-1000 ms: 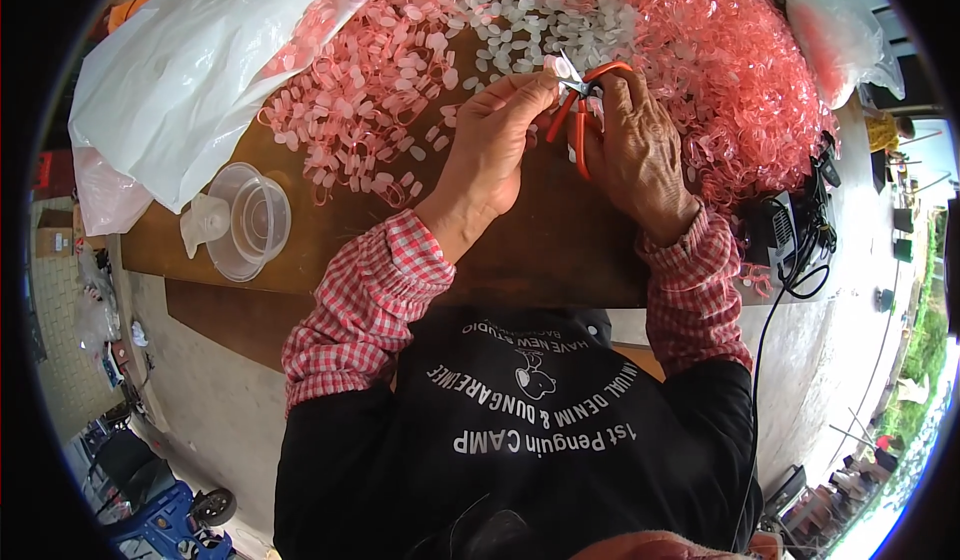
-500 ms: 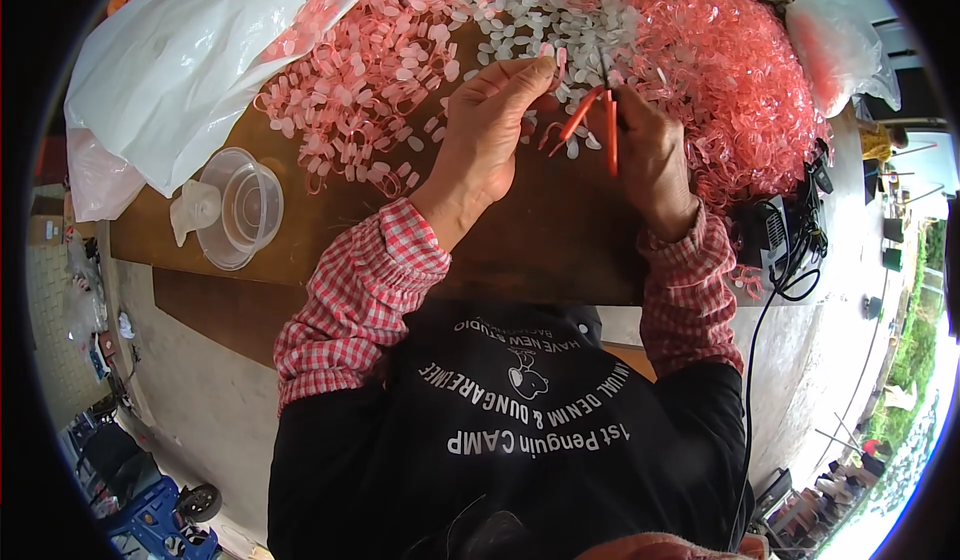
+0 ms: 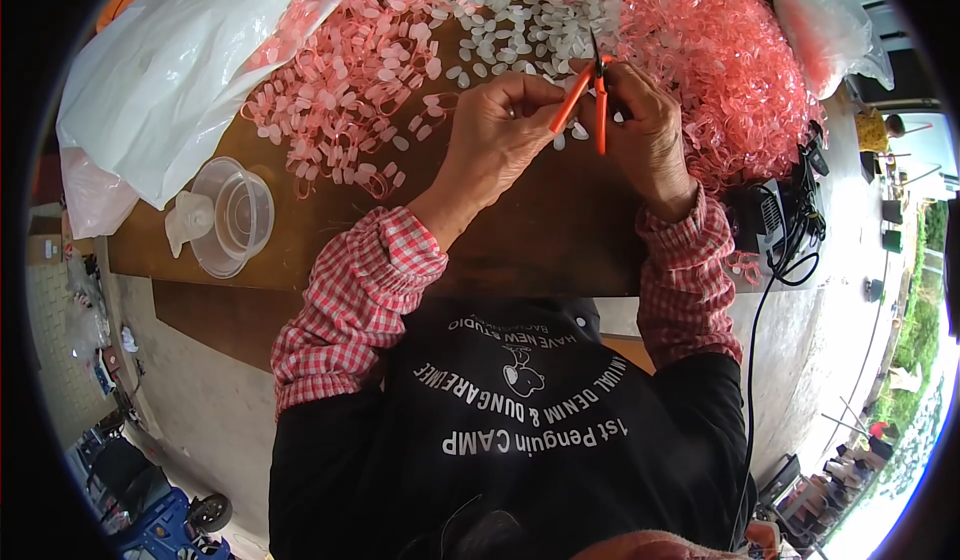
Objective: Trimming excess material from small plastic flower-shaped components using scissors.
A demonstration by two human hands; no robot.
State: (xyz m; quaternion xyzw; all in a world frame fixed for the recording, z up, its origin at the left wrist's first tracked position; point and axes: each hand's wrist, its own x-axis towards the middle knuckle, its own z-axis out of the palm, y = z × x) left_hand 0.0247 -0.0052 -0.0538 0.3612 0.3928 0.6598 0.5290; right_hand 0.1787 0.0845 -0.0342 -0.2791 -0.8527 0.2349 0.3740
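My right hand (image 3: 650,140) is closed around red-handled nippers (image 3: 601,110). Their dark, narrow tip points away from me and the handles spread toward me. Close on the left, my left hand (image 3: 490,140) has its thumb and fingers pinched together beside the nearer handle; whatever lies in the pinch is hidden. Beyond both hands lie loose whitish oval pieces (image 3: 490,32). A heap of pink plastic loops with pale oval tabs (image 3: 345,110) spreads to the left, and a larger pile of shiny pink plastic pieces (image 3: 725,70) rises on the right.
A white plastic bag (image 3: 165,80) covers the table's far left. Nearer stands a clear round tub (image 3: 258,222), with a crumpled whitish piece (image 3: 188,222) against it. At the right edge sit a black adapter and coiled cable (image 3: 790,230). A clear bag (image 3: 825,35) with pink contents lies far right.
The nippers have moved slightly up and left, nearer my left hand. A pale pink piece that showed at my left fingertips is now out of sight. The whole view has shifted a little.
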